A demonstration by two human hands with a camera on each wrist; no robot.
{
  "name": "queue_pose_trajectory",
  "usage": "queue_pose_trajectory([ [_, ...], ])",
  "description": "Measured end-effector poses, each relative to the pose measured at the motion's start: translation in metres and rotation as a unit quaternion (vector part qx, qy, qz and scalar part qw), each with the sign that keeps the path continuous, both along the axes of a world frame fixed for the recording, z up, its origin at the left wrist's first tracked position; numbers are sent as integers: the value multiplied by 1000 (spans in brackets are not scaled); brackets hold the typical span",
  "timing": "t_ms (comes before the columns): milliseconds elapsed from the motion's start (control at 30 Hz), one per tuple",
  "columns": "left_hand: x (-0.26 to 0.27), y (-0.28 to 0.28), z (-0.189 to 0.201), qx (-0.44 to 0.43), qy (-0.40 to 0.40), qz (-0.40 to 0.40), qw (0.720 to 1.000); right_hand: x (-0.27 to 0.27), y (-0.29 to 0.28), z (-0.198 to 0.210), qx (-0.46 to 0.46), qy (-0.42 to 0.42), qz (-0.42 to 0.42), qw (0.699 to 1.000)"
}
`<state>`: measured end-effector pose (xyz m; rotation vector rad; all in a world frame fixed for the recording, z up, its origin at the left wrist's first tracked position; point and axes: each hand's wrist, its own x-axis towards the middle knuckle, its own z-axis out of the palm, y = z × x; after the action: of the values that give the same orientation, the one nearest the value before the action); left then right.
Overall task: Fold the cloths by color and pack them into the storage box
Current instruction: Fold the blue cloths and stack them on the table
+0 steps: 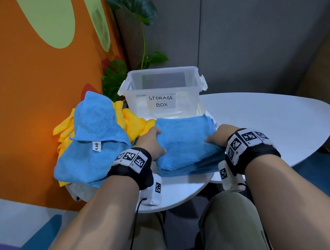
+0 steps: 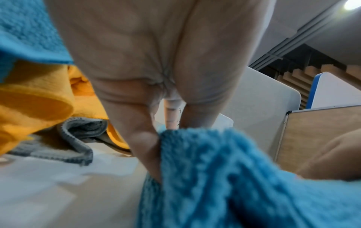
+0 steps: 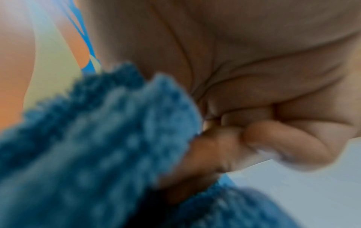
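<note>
Both palms face inward: the left hand (image 1: pixel 151 143) and right hand (image 1: pixel 218 136) each grasp opposite side edges of the folded blue cloth (image 1: pixel 184 143) before the storage box (image 1: pixel 161 90).

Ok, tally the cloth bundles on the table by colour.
Blue: 2, the folded blue stack and the loose blue cloth.
Yellow: 1, the yellow heap.
Grey: 1, the grey cloth.
Total: 4 bundles; single cloths cannot be counted.
</note>
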<state>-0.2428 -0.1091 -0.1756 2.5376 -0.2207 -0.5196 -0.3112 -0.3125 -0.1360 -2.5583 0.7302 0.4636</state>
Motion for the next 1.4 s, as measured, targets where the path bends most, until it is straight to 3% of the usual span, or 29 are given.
queue_pose_trajectory([
  [200,-2,0,0,9,-19,-16,1000,3,5,0,-27,15,14,999],
  [400,0,-8,14,-45,-94,-26,994,13,-2,5,-74,8,41,996],
  [633,-7,-8,7,65,-56,-72,994,8,3,2,-98,63,60,991],
  [800,-3,-5,23,128,-61,-117,983,13,13,13,-70,-115,-74,988],
  [900,-4,-6,27,169,-34,-150,974,18,25,12,-73,-147,18,986],
  [1000,-5,-8,21,218,-16,-179,959,14,46,-5,-76,-61,132,986],
  [1133,-6,-4,14,234,-11,-188,954,9,55,-37,-115,50,106,986],
  [1400,-12,1,16,223,-34,-164,960,7,57,-18,-118,74,131,981],
])
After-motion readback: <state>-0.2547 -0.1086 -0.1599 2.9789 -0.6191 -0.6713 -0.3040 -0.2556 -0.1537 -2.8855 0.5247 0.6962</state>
